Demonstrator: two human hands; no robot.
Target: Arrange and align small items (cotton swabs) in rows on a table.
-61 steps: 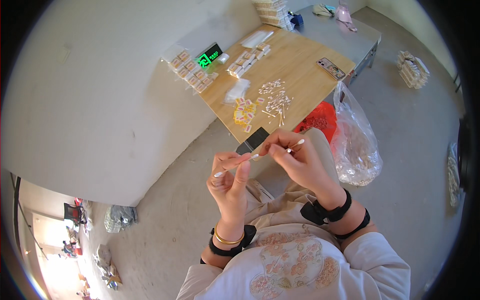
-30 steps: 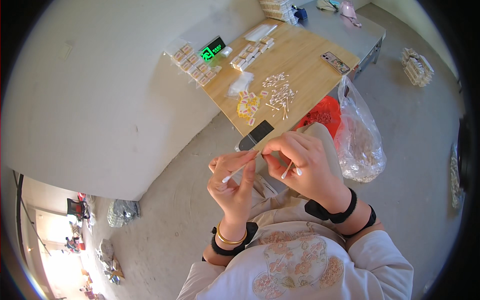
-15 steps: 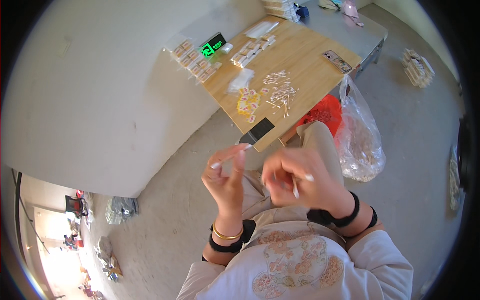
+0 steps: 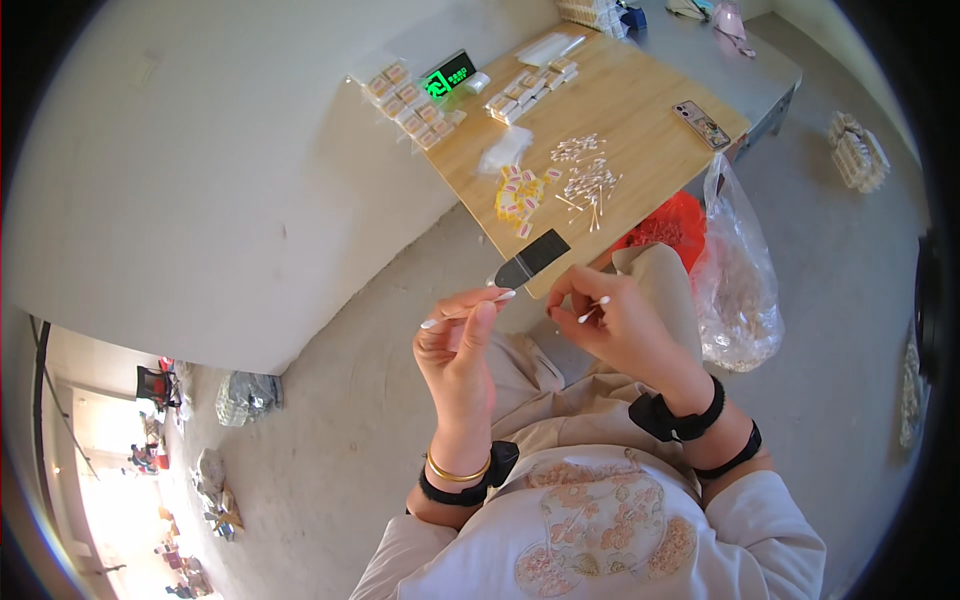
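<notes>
My left hand point(image 4: 455, 345) is raised just in front of the table's near corner, pinching a cotton swab point(image 4: 465, 309) between thumb and fingers, a white tip showing at each end. To its right, my right hand point(image 4: 625, 318) has its fingers curled round another cotton swab point(image 4: 594, 309), whose two white tips stick out by the knuckles. The hands are apart. Beyond them on the table point(image 4: 650, 140) lies a loose pile of cotton swabs point(image 4: 590, 182). Left of that pile are scattered small yellow-and-white cards point(image 4: 520, 196) and some clear plastic bags point(image 4: 507, 148).
A flat black strip point(image 4: 535, 258) lies at the near corner. Packed small boxes point(image 4: 530, 88) stand farther back, more packs point(image 4: 408, 104) by a green-lit display point(image 4: 447, 76). A phone point(image 4: 701, 125) lies at the right edge; a clear sack point(image 4: 740, 290) and red bag point(image 4: 672, 225) sit below.
The view has shifted, so the table appears farther right. My right hand has moved slightly right and is less blurred. Both hands still hold their swabs.
</notes>
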